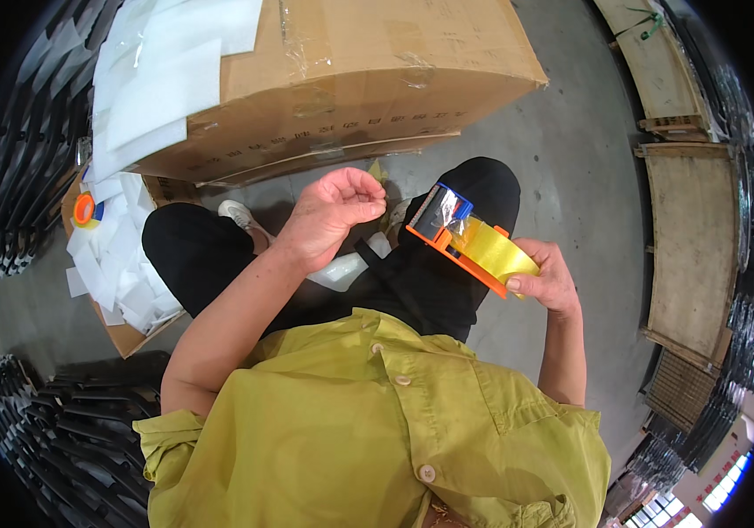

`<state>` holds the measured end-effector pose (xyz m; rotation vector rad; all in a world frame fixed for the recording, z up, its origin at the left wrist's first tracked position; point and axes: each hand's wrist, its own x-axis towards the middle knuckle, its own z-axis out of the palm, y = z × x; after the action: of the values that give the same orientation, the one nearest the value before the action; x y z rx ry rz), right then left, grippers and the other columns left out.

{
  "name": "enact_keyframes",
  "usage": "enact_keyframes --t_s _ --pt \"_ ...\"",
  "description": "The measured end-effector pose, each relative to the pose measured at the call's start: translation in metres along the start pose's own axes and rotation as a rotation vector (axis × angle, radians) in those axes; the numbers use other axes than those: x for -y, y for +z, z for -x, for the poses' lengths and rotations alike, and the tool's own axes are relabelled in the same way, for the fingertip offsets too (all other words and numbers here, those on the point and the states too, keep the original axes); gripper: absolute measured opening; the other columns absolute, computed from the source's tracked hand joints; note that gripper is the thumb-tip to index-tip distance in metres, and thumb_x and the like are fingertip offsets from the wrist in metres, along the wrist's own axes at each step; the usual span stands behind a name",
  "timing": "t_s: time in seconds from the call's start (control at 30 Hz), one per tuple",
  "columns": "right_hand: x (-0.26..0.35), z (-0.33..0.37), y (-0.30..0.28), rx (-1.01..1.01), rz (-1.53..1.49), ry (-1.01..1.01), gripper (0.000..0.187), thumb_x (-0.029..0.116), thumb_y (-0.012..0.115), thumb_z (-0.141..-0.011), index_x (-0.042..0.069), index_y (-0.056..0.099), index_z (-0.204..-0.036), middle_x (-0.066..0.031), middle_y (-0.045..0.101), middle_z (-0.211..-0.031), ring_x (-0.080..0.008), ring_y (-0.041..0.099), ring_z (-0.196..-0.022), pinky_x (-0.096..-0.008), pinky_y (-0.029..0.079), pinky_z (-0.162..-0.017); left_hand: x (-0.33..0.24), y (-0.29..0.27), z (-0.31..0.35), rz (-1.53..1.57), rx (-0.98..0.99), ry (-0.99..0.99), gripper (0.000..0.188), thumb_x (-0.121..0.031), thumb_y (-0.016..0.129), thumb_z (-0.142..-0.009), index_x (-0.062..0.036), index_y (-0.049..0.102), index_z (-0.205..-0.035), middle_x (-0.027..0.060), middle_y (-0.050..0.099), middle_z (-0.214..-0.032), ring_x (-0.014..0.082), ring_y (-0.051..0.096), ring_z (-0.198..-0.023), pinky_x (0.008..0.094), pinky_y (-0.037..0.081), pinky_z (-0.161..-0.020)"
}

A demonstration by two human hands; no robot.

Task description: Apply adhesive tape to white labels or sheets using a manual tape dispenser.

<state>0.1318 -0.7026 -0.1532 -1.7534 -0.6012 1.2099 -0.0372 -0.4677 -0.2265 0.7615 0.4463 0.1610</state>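
My right hand [549,278] grips an orange tape dispenser [460,251] at its rear end, over my right thigh. The dispenser carries a roll of yellow tape [498,249] and has a blue part and a toothed edge at its front, with a clear, shiny piece of tape near it. My left hand [333,218] is raised left of the dispenser, apart from it. Its thumb and fingers are pinched together; whatever is between them is too small to make out. A yellowish scrap [377,171] shows just past the fingertips, and I cannot tell whether they touch it.
A large cardboard box [377,44] stands in front of me, with white foam sheets [165,88] on its left. An open carton [121,339] holds white sheets and an orange-cored tape roll [84,209]. Black stacked parts [25,158] line the left; wooden crates [692,246] stand right.
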Motion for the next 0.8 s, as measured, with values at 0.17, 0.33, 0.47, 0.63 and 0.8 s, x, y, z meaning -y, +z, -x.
enact_keyframes --t_s 0.17,0.33,0.47,0.63,0.8 --pt "0.001 0.0 0.002 -0.008 0.002 -0.006 0.044 0.032 0.074 -0.058 -0.003 0.061 -0.083 -0.0016 0.055 -0.063 -0.0075 0.049 -0.055 -0.0202 0.037 -0.049 -0.005 0.004 -0.002 0.024 0.032 -0.029 0.015 0.001 0.062 -0.078 -0.0054 0.054 -0.088 0.0018 0.056 -0.082 0.0105 0.053 -0.076 0.0237 0.044 -0.07" --pt "0.002 -0.002 0.002 -0.008 0.021 0.002 0.045 0.033 0.074 -0.058 -0.002 0.061 -0.083 -0.0015 0.055 -0.062 -0.0074 0.049 -0.054 -0.0202 0.037 -0.049 -0.008 0.008 -0.001 -0.009 0.022 -0.101 0.013 -0.007 0.061 -0.082 -0.0043 0.055 -0.093 0.0031 0.057 -0.078 0.0096 0.052 -0.067 0.0213 0.043 -0.062" --pt "0.004 -0.003 0.003 0.007 0.02 0.002 0.044 0.032 0.073 -0.058 -0.003 0.061 -0.083 -0.0014 0.055 -0.063 -0.0076 0.049 -0.055 -0.0207 0.038 -0.049 -0.015 0.013 0.001 -0.062 -0.056 -0.141 0.009 -0.012 0.055 -0.087 -0.0045 0.054 -0.083 0.0026 0.055 -0.068 0.0095 0.048 -0.057 0.0212 0.04 -0.053" --pt "-0.003 -0.004 -0.003 0.053 -0.011 -0.014 0.038 0.024 0.073 -0.063 -0.002 0.061 -0.089 -0.0007 0.058 -0.07 -0.0067 0.051 -0.064 -0.0212 0.04 -0.055 -0.001 -0.015 -0.001 0.287 0.597 -0.117 0.052 -0.061 0.048 -0.076 -0.0092 0.048 -0.068 -0.0004 0.046 -0.056 0.0111 0.042 -0.053 0.0243 0.034 -0.05" --pt "-0.001 -0.001 -0.004 0.013 0.053 -0.005 0.043 0.031 0.071 -0.059 -0.004 0.061 -0.083 -0.003 0.057 -0.066 -0.0082 0.051 -0.057 -0.0202 0.039 -0.051 0.003 -0.011 -0.001 0.286 0.761 -0.104 0.061 -0.071 0.042 -0.064 -0.0111 0.049 -0.07 -0.0011 0.047 -0.056 0.0134 0.044 -0.056 0.0265 0.036 -0.052"
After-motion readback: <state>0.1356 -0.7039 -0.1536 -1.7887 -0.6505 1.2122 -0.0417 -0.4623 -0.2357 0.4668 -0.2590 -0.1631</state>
